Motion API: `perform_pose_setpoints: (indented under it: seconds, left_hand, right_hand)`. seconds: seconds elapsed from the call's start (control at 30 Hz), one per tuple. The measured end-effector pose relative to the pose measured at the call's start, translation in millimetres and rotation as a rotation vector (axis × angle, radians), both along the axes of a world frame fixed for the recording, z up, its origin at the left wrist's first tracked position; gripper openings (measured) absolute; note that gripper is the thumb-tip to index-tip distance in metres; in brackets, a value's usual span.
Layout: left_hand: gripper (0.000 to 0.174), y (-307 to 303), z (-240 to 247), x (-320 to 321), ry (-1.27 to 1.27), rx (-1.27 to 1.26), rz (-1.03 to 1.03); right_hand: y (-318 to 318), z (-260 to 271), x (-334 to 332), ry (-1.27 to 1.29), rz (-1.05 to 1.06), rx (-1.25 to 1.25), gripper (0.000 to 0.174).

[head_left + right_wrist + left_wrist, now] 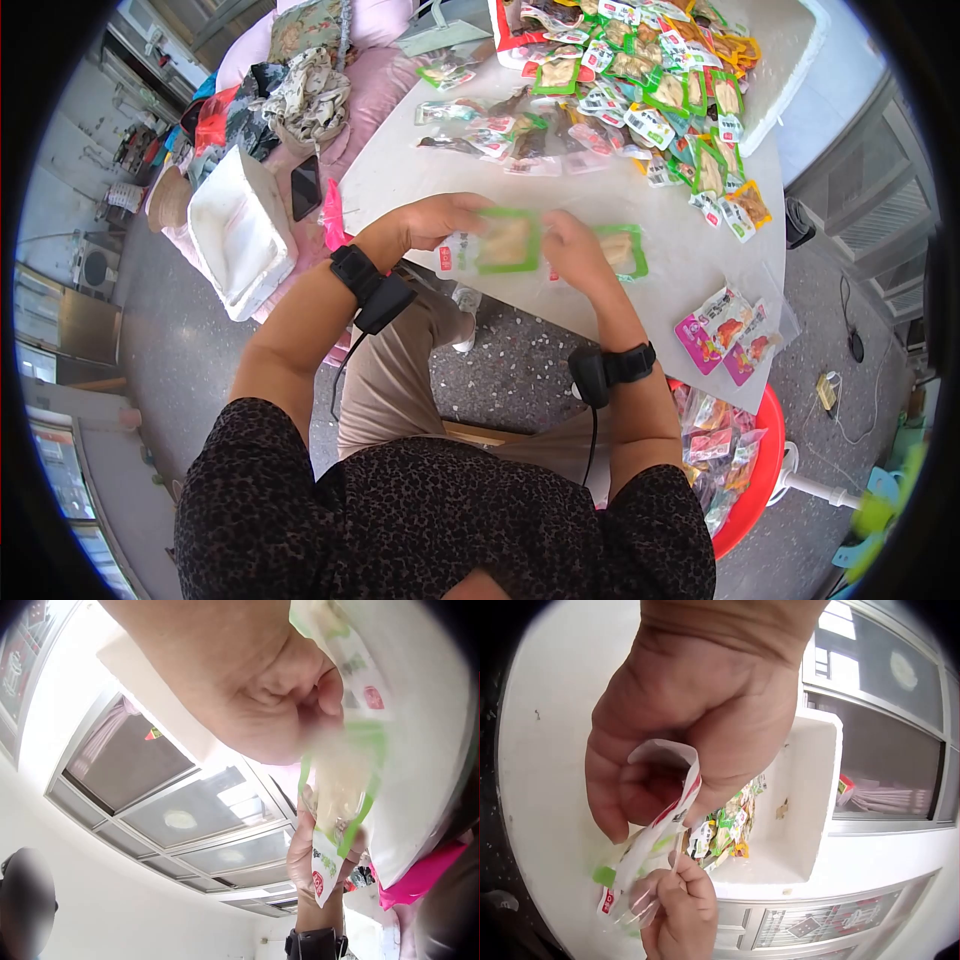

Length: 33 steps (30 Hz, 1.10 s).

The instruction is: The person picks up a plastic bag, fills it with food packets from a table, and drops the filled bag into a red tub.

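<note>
A green-edged clear food packet (508, 243) with pale contents is held up between both hands over the near edge of the table. My left hand (442, 219) grips its white printed end; in the left wrist view the packet's white film (649, 844) bends between thumb and fingers. At the opposite end, the fingertips of my right hand (574, 252) pinch the packet's edge, as the left wrist view shows. Another green-edged packet (624, 251) lies on the table just beyond the right hand.
A white foam box (795, 70) heaped with packets stands at the back right, with loose packets (500, 130) spilling before it. Two pink-and-white packets (727, 335) lie at the right edge. Below is a red basin (768, 470) of packets. An empty foam box (240, 235) stands left.
</note>
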<state>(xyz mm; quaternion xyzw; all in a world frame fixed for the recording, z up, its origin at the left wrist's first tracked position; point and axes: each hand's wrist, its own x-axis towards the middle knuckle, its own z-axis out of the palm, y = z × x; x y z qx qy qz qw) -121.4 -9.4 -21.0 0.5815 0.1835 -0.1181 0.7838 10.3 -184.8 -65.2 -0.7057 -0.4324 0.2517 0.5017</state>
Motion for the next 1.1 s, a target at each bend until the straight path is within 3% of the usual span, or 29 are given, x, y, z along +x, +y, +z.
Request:
perform_pose_setpoints:
  seconds: [0.23,0.43,0.53,0.67,0.77,0.93,1.03,1.1]
  left_hand:
    - [0.029,-14,-1,7,-0.047,-0.215,0.039]
    - [0.021,-4,-21,7,0.041,-0.052,0.132]
    - [0.019,-10,-15,7,0.025,-0.030,-0.010]
    - [0.016,-14,-30,10,0.026,0.237,0.047]
    - [0.016,-26,-22,4,-0.018,-0.098,0.223]
    - [0.016,-17,-23,-18,-0.032,-0.252,0.187]
    - [0.015,-8,-26,-26,-0.090,-0.285,0.179]
    - [0.015,-6,-28,-28,-0.122,-0.323,0.196]
  right_hand:
    - [-1,6,-3,0.012,0.010,0.036,0.025]
    - [4,-9,-1,-0.183,0.038,0.174,0.023]
    - [-3,14,-7,-0.009,0.080,-0.004,0.024]
    - [-4,18,-10,-0.014,0.068,0.018,0.024]
    - [0,4,-7,-0.090,0.035,0.112,0.024]
    - [-1,0,-3,-0.100,0.031,0.143,0.024]
    - [-6,19,-8,0.139,0.033,-0.089,0.025]
    - [-5,14,-6,0.076,0.031,-0.035,0.023]
